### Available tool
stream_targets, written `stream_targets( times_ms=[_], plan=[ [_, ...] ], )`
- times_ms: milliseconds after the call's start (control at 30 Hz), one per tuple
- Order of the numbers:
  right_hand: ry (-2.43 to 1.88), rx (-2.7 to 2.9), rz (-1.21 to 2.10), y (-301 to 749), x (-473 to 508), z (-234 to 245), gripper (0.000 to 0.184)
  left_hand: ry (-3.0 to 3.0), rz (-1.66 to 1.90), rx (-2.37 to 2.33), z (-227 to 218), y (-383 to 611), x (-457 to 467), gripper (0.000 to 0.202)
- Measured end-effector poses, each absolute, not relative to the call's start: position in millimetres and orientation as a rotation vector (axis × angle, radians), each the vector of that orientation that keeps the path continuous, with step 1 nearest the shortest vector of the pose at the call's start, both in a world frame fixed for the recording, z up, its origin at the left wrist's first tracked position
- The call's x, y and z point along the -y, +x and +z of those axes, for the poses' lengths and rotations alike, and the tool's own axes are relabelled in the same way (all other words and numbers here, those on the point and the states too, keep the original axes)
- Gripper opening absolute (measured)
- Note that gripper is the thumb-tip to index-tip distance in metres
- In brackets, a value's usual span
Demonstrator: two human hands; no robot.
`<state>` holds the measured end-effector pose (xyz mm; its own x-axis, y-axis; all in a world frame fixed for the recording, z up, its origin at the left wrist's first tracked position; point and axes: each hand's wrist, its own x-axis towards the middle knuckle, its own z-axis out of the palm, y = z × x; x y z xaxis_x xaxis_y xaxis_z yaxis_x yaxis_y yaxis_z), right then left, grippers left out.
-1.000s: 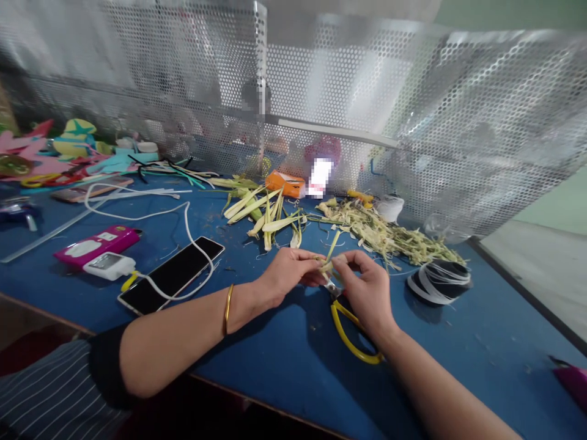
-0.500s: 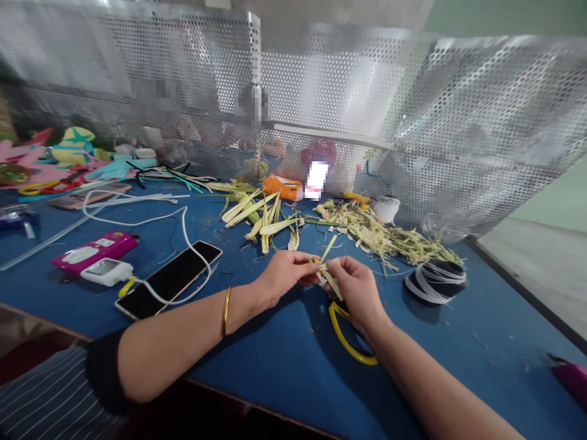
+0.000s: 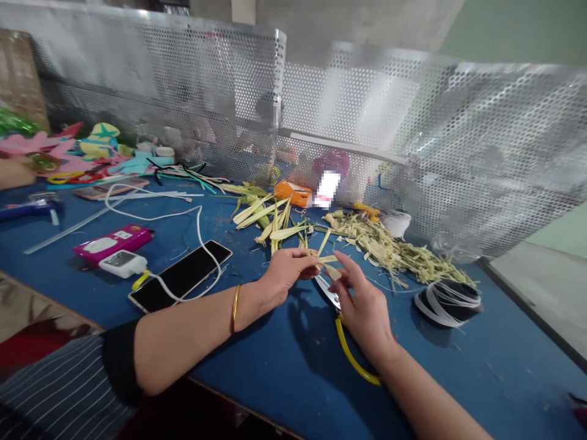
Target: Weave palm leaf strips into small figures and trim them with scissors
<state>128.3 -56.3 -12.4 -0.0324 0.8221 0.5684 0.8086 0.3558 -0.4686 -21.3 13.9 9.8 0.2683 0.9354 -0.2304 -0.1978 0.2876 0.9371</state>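
Note:
My left hand [image 3: 288,276] pinches a small bunch of folded pale corn husk strips [image 3: 326,260] between thumb and fingers. Just to its right is my right hand [image 3: 367,305], its index finger stretched out and its fingers apart around the loose strip ends; the fingertips seem to touch one end. Beneath the right hand lie scissors [image 3: 352,351] with yellow handles, their metal blades showing between my hands. More corn husk leaves [image 3: 261,215] are spread on the blue table [image 3: 270,366] beyond my left hand.
Shredded dry husk [image 3: 385,250] is heaped behind my right hand. A spool of white string [image 3: 447,304] stands right. Left are a black phone [image 3: 183,278], a white cable [image 3: 200,226] and a magenta device [image 3: 114,242]. Perforated metal screen [image 3: 348,91] lines the back. Another person's hand [image 3: 16,174] shows far left.
My right fingers have spread from their pinch on the husk strip, and the hand has shifted slightly back, uncovering the scissor blades. My left hand keeps its pinch. The view has shifted left.

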Motion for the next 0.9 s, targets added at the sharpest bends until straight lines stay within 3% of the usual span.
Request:
stream_targets(
  times_ms=[100, 267, 533, 900],
  plan=[
    [-1.282, 2.015, -0.379, 130, 58, -8, 0.024, 1.025, 0.915, -0.973, 6, -21, -13, 0.005],
    [-1.212, 2.032, -0.511, 131, 59, 3, 0.022, 1.334, 0.823, -0.842, -4, -21, -11, 0.007],
    [-1.603, 1.851, -0.260, 136, 51, -6, 0.025, 1.489, 0.623, -0.742, 7, -21, 1, 0.014],
    [-1.733, 1.591, 0.124, 129, 49, -10, 0.031, 1.492, 0.722, -0.877, -10, -20, -3, 0.017]
  ],
)
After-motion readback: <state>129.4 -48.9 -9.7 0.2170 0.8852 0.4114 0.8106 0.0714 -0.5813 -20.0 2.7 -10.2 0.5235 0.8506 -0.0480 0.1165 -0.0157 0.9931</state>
